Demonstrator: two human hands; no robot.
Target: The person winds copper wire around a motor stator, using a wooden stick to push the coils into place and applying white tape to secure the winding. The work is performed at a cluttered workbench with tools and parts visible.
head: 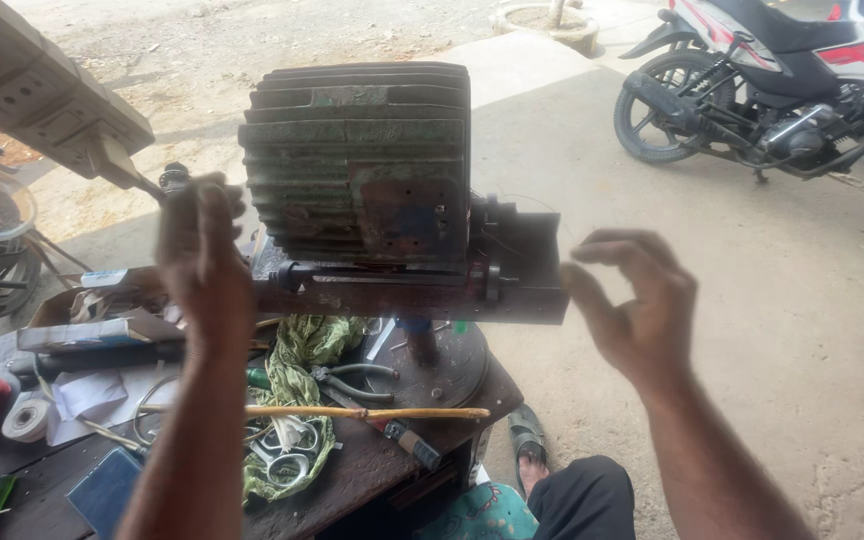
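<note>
Two raised hands flanking the finned motor housing [357, 165]: left hand [202, 255] grip unclear, right hand [637, 300] grip wide, empty.

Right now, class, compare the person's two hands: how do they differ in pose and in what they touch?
The left hand is raised at the left end of the finned motor housing, back toward the camera, fingers upward; whether it touches is unclear. The right hand hovers off the right end of the mounting frame, fingers curled, touching nothing. Both are bare and hold nothing.
</note>
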